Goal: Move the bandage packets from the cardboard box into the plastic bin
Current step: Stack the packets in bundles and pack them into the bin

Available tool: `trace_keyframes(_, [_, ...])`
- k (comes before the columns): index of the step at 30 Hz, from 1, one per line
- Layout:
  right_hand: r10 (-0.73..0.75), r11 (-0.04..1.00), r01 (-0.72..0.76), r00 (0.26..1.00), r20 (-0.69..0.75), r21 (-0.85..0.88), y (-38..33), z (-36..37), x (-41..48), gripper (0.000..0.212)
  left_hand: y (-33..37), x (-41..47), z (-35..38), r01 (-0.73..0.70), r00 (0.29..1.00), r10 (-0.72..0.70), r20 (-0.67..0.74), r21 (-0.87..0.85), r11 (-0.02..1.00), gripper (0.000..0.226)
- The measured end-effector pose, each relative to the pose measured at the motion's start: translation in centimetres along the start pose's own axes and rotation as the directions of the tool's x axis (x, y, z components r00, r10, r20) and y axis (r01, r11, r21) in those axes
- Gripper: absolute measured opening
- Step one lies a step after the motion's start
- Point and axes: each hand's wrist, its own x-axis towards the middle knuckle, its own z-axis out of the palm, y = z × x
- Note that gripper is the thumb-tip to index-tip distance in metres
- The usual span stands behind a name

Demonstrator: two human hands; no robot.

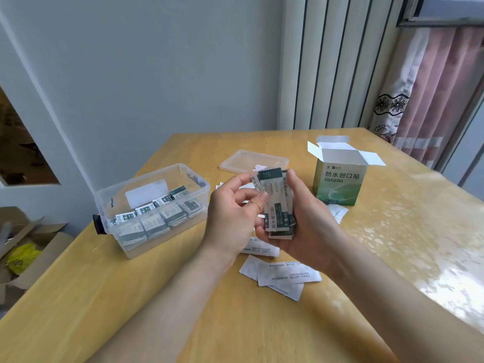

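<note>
Bandage packets [277, 205]: a stack held upright in the air over the table's middle, between bin and box, touching neither. White wrappers with dark green print.

Right hand [310, 229]: cups the stack from the right and underneath, fingers curled round its far edge, thumb up along the right side.

Left hand [231, 213]: thumb and forefinger pinch the front packet at its upper left; the remaining fingers are loosely bent behind.

Plastic bin [125, 242]: clear, lidless, on the table to the left of the hands. Loaded packets [162, 216] stand on edge in rows inside it, mostly along the near side.

Cardboard box [337, 184]: green and white, upright, to the right of and behind the hands, top flaps folded out. Contents cannot be seen from this angle.

Clear lid [251, 159]: flat on the table behind the hands.

Printed paper slips [282, 273]: several, overlapping, on the wooden table [235, 323] below and just in front of the hands.
</note>
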Motion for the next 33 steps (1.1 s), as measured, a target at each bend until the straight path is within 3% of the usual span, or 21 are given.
trace_keyframes(4, [0.017, 1.000, -0.017, 0.999, 0.041, -0.003, -0.1, 0.0, -0.2, 0.052, -0.2, 0.0, 0.0, -0.096, 0.995, 0.095, 0.017, 0.112, 0.989, 0.028])
trace_keyframes(8, [0.003, 0.980, 0.018, 0.995, 0.102, -0.200, -0.2, -0.4, -0.3, 0.063, 0.0, 0.1, -0.6, -0.193, 0.980, 0.188, 0.060, 0.102, 0.976, 0.046])
trace_keyframes(11, [0.029, 0.935, 0.015, 0.993, 0.119, -0.355, -0.7, -0.5, -0.8, 0.057, 0.4, 0.0, -0.5, -0.146, 0.970, 0.132, 0.202, 0.054, 0.988, 0.037])
trace_keyframes(14, [0.096, 0.899, -0.018, 0.983, 0.156, -0.437, -1.1, -0.7, -1.3, 0.054, -0.6, 0.0, -0.4, -0.211, 0.953, 0.125, 0.278, 0.307, 0.928, 0.037])
trace_keyframes(18, [0.027, 0.821, 0.088, 0.981, 0.193, -0.564, -2.5, -1.5, -1.4, 0.040, -1.0, 0.7, -1.0, -0.142, 0.931, 0.037, 0.364, 0.266, 0.953, 0.039])
trace_keyframes(20, [-0.102, 0.687, 0.171, 0.985, 0.139, -0.707, -3.5, -2.3, -1.4, 0.035, -1.0, 0.8, -1.3, -0.152, 0.913, -0.073, 0.402, 0.500, 0.852, 0.041])
trace_keyframes(22, [-0.226, 0.393, 0.158, 0.972, 0.072, -0.906, -4.1, -3.4, -1.0, 0.035, -1.3, 0.4, -1.5, -0.256, 0.867, -0.240, 0.437, 0.803, 0.538, 0.061])
trace_keyframes(23, [-0.257, 0.222, 0.111, 0.965, 0.052, -0.969, -4.1, -4.0, -0.6, 0.034, -1.4, 0.2, -1.5, -0.320, 0.835, -0.304, 0.458, 0.854, 0.409, 0.070])
trace_keyframes(25, [-0.245, -0.034, 0.014, 0.969, 0.022, -0.999, -3.8, -4.8, 0.1, 0.029, -1.6, 0.1, -1.5, -0.362, 0.839, -0.292, 0.458, 0.872, 0.328, 0.064])
trace_keyframes(27, [-0.201, -0.116, -0.032, 0.980, -0.008, -0.993, -3.1, -5.1, 0.5, 0.026, -1.7, 0.2, -1.6, -0.385, 0.883, -0.156, 0.442, 0.874, 0.296, 0.035])
trace_keyframes(29, [-0.171, -0.141, -0.056, 0.985, -0.032, -0.988, -2.7, -5.1, 0.7, 0.026, -1.7, 0.1, -1.4, -0.422, 0.891, -0.060, 0.451, 0.868, 0.260, 0.023])
trace_keyframes(33, [-0.165, -0.152, -0.031, 0.986, -0.006, -0.988, -2.3, -5.3, 1.0, 0.020, -1.8, -0.4, -0.3, -0.420, 0.870, -0.129, 0.476, 0.852, 0.314, 0.050])
